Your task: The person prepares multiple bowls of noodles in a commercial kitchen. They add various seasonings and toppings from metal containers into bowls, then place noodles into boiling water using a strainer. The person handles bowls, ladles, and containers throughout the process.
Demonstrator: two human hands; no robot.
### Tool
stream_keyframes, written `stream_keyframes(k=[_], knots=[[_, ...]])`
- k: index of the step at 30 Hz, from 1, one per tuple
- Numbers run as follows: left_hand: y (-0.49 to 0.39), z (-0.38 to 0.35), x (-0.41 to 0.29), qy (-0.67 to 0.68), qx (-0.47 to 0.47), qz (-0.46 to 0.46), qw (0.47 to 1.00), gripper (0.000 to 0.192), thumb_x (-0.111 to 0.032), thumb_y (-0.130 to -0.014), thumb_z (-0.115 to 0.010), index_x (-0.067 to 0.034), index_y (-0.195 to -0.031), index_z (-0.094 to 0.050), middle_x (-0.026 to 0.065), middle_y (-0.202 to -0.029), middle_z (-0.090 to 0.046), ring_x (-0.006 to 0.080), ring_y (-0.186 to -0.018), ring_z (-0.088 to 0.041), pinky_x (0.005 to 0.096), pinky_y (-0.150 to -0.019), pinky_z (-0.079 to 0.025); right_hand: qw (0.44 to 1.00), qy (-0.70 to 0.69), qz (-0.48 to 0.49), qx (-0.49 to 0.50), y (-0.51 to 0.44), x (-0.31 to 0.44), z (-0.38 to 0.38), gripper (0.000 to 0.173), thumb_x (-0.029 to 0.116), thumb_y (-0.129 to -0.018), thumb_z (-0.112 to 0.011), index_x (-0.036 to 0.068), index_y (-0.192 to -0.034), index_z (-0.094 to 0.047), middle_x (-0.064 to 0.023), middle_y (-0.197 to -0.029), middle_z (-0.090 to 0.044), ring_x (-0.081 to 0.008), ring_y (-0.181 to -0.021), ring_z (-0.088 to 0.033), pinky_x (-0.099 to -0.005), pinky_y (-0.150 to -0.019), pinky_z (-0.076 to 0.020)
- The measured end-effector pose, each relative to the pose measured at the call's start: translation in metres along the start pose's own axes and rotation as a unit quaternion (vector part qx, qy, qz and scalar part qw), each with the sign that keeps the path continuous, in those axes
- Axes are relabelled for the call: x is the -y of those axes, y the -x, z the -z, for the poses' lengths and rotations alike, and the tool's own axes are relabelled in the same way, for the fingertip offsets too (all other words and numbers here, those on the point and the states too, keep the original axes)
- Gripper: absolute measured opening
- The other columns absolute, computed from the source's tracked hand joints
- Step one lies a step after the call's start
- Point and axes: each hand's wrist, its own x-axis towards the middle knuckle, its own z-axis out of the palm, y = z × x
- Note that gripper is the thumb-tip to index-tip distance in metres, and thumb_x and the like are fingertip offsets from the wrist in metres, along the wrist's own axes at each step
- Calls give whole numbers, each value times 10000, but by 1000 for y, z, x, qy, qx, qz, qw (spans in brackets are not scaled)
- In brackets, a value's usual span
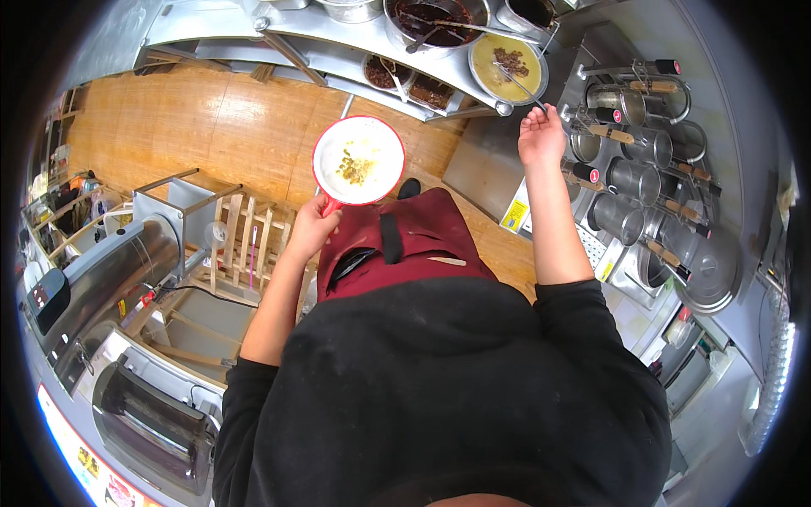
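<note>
My left hand grips the red handle of a white, red-rimmed bowl, held above the floor in front of my apron. Some chopped green and yellowish bits lie in it. My right hand is stretched out to the right, its fingers closed on the end of a metal ladle. The ladle's far end rests in a round pan of yellow broth, beside a heap of brown minced pieces. Just left of that pan stands a large metal pot of dark red sauce with utensils across it.
Strainer baskets with wooden handles stand over the cooker at right, near my right forearm. Below the steel counter, a shelf holds containers of brown food. Wooden slats and a steel drum-shaped machine are at left.
</note>
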Motion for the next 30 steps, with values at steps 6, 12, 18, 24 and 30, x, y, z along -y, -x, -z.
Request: stream_keyframes(k=[6, 12, 18, 24, 30], knots=[[-9, -7, 18, 35, -16, -1, 999, 123, -155, -991, -694, -52, -1030, -641, -5, -722, -631, 72, -548, -566, 249, -469, -451, 995, -47, -81, 22, 13, -5, 2, 229, 255, -1078, -644, 65, -951, -655, -66, -876, -690, -187, -809, -679, -334, -761, -578], [-31, -15, 43, 60, -22, 0, 998, 131, -150, -986, -693, -49, -1052, -644, -2, -721, -633, 72, -537, -566, 248, -462, -445, 866, 349, -262, 246, 105, -71, 9, 199, 172, -1036, -645, 49, -1192, -629, -94, -924, -737, -171, -760, -694, -317, -671, -552], [-85, -15, 79, 4, -42, -12, 999, 206, -183, -942, -722, -11, -1027, -646, 81, -758, -666, 181, -635, -646, 351, -567, -514, 768, 623, -16, 151, -62, -212, -7, 383, 217, -991, -719, 0, -1295, -631, -92, -960, -726, -185, -815, -683, -334, -759, -555], [-173, -16, 133, -123, -65, -93, 986, 287, -230, -871, -750, 14, -989, -656, 252, -852, -691, 421, -831, -709, 492, -773, -546, 742, 624, 215, -116, -216, -277, -58, 519, 268, -994, -699, -40, -1404, -616, -195, -1295, -713, -318, -1103, -695, -458, -913, -541], [-207, -10, 157, -119, -5, -36, 992, 279, -221, -871, -738, 11, -1002, -655, 270, -875, -699, 450, -873, -715, 503, -789, -556, 745, 632, 189, -97, -257, -292, -69, 497, 220, -991, -699, -25, -1411, -599, -183, -1156, -734, -292, -958, -700, -441, -810, -546]])
